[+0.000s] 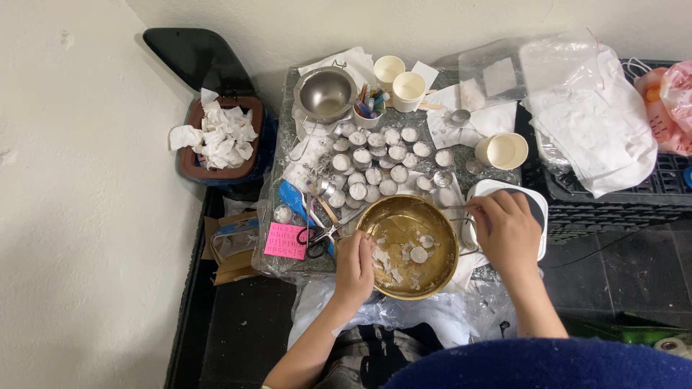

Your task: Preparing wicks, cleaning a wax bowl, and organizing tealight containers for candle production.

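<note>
Head view, looking down on a cluttered surface (pixel 288 130). Your left hand (pixel 355 268) rests on the near-left rim of a brass-coloured bowl (pixel 411 246), its fingers curled closed on a pale scrap at the rim; what exactly they pinch cannot be told. Your right hand (pixel 507 232) lies at the bowl's right edge, fingers bent downward and closed on a thin metal handle (pixel 455 207) that crosses the rim. Inside the bowl lie white wax chips (pixel 386 261) and a few small round discs (pixel 419 253).

Just beyond the bowl stands a cluster of small tealight cups (pixel 375 162) filled with white wax. Scissors (pixel 321 239) and a pink note (pixel 285 240) lie left of the bowl, near a blue tool (pixel 293 194). A steel bowl (pixel 325 94) sits at the far left of the surface; three paper cups (pixel 409 90) stand farther along. A white scale (pixel 537 209) shows partly under your right hand. A bin of crumpled tissue (pixel 218 140) stands at the left on the floor.
</note>
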